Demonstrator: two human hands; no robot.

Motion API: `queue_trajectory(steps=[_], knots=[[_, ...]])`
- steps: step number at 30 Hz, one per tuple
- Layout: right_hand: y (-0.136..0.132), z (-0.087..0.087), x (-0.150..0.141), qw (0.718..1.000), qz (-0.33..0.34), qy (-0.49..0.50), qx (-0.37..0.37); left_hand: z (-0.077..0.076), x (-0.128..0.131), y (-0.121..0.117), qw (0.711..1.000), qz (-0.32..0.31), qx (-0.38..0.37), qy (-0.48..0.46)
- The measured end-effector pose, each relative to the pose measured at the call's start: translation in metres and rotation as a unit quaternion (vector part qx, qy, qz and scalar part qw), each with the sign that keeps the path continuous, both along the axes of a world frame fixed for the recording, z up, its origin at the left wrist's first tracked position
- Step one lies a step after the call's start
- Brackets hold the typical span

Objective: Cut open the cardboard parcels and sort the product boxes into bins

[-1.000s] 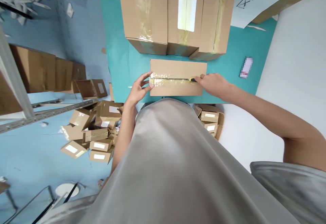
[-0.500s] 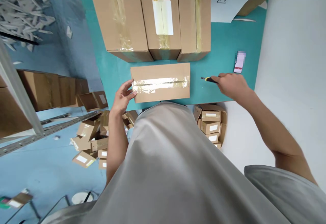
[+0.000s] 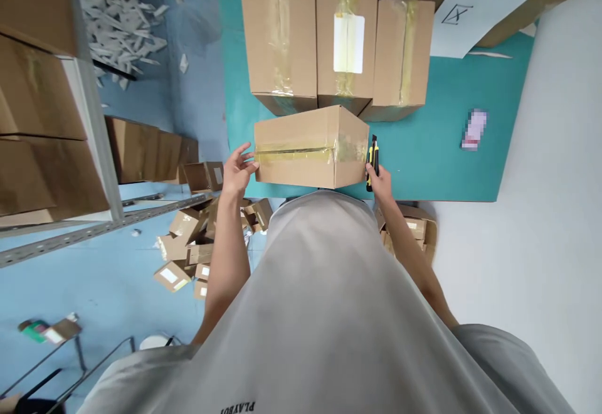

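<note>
A taped cardboard box (image 3: 296, 135) lies at the table's front edge, its right end face now showing. My left hand (image 3: 239, 166) is at the box's left end, fingers spread and thumb by the edge; whether it bears any weight I cannot tell. My right hand (image 3: 380, 183) is closed around a black and yellow box cutter (image 3: 373, 160), held upright beside the box's right end. The fingers of that hand are close against the end face. Yellowish tape runs along the box's seam and over its right end.
Three larger taped boxes (image 3: 345, 44) stand behind on the green table (image 3: 451, 169). To the right lies a phone (image 3: 475, 127), blurred out. A white sign (image 3: 489, 6) leans at the back right. Shelving with boxes (image 3: 47, 169) stands left; opened cartons (image 3: 188, 244) litter the floor.
My right hand has come left with the box cutter to the box's right end, and the cutter now points away. The box has turned or tilted, baring its right end. My left hand's fingers have loosened.
</note>
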State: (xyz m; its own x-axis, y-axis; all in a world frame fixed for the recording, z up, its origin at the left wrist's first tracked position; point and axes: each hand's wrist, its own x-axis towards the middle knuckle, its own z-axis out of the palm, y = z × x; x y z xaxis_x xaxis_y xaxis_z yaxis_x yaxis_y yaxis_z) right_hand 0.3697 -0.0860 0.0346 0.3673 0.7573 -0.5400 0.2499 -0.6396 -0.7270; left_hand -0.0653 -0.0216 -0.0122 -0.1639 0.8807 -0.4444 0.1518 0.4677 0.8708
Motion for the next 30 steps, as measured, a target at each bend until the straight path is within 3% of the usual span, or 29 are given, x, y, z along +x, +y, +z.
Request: queue_trajectory(steps=[4, 7, 10, 14, 17, 19, 21, 23, 27, 30], knots=[[0.002, 0.030, -0.029, 0.994, 0.054, -0.085, 0.039, -0.014, -0.015, 0.004, 1.000, 0.014, -0.004, 0.020], [0.006, 0.056, -0.042, 0.988, 0.068, -0.129, 0.057, -0.027, -0.012, 0.010, 1.000, 0.013, -0.015, 0.009], [0.008, 0.081, -0.042, 0.978, 0.071, -0.177, 0.083, -0.043, 0.014, 0.018, 0.999, -0.003, -0.034, -0.016], [0.008, 0.110, -0.031, 0.962, 0.085, -0.237, 0.106, -0.064, 0.067, 0.026, 0.994, -0.065, -0.047, -0.070], [0.010, 0.118, -0.032, 0.951, 0.101, -0.275, 0.098, -0.074, 0.090, 0.026, 0.985, -0.133, -0.063, -0.088], [0.011, 0.118, -0.041, 0.946, 0.107, -0.292, 0.097, -0.074, 0.091, 0.025, 0.980, -0.170, -0.063, -0.083], [0.012, 0.114, -0.054, 0.940, 0.122, -0.301, 0.100, -0.066, 0.082, 0.027, 0.978, -0.190, -0.038, -0.075], [0.012, 0.111, -0.067, 0.933, 0.142, -0.315, 0.101, -0.048, 0.068, 0.034, 0.977, -0.201, 0.014, -0.071], [0.013, 0.111, -0.083, 0.916, 0.144, -0.363, 0.093, 0.009, 0.051, 0.064, 0.965, -0.206, 0.140, -0.085], [0.013, 0.121, -0.088, 0.906, 0.125, -0.396, 0.079, 0.050, 0.052, 0.089, 0.949, -0.239, 0.187, -0.083]])
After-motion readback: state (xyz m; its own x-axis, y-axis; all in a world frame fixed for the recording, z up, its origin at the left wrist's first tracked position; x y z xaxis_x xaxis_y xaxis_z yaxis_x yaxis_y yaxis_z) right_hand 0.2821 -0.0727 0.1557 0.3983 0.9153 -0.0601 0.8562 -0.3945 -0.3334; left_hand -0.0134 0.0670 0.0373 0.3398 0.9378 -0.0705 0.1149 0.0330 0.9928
